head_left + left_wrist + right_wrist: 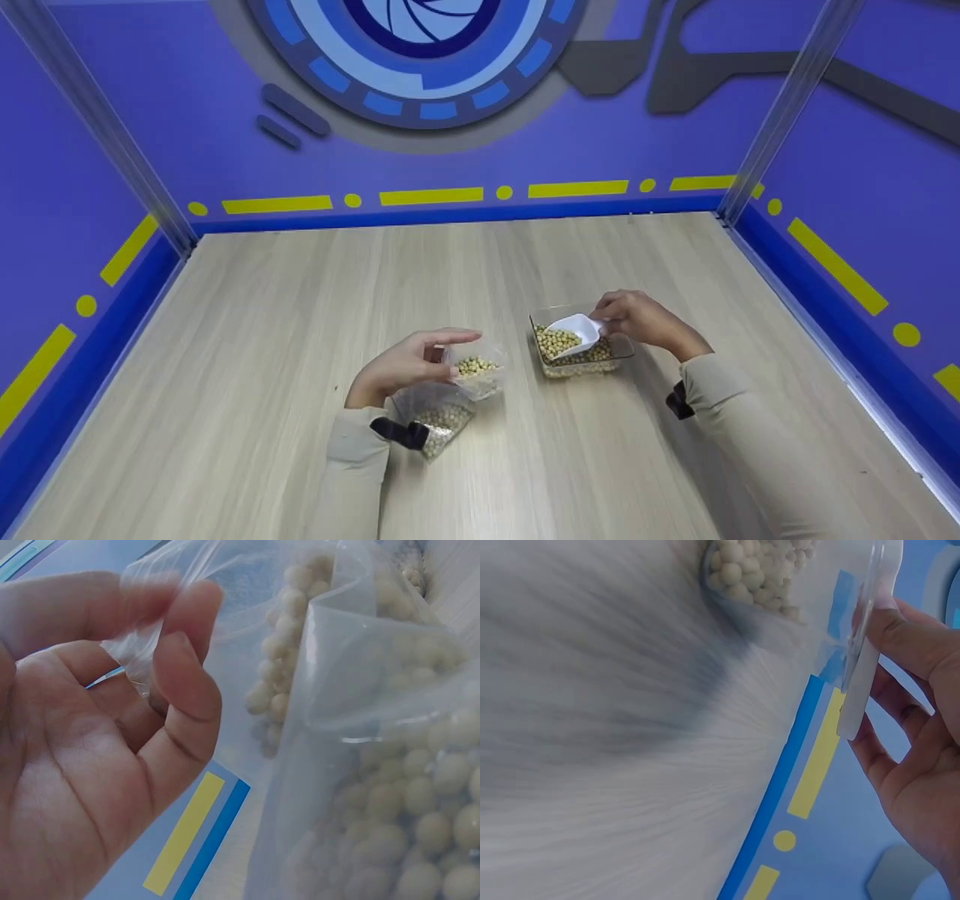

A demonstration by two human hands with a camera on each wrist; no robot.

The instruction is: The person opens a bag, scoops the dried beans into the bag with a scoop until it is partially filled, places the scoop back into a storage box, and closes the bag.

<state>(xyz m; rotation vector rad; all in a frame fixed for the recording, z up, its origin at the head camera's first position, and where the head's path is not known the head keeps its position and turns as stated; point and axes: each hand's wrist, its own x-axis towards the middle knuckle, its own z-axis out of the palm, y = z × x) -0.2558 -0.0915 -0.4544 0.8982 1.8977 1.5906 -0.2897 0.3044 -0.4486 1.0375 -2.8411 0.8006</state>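
My right hand (634, 319) grips the handle of a white scoop (579, 327), which dips into a clear rectangular container (589, 369) of pale round beans. In the right wrist view the handle (861, 690) runs between thumb and fingers. To the left, my left hand (409, 364) pinches the edge of a clear plastic bag (489, 381) with soybean-like beans (475, 366) inside. Its thin film (150, 622) shows between the fingertips in the left wrist view. Another clear bag of beans (442, 420) lies on the table just under the left wrist.
The wooden tabletop (300, 300) is bounded by a blue-purple back wall (450, 165) and side walls. Metal posts (787, 112) stand at the back corners. Black straps (401, 433) sit on both wrists.
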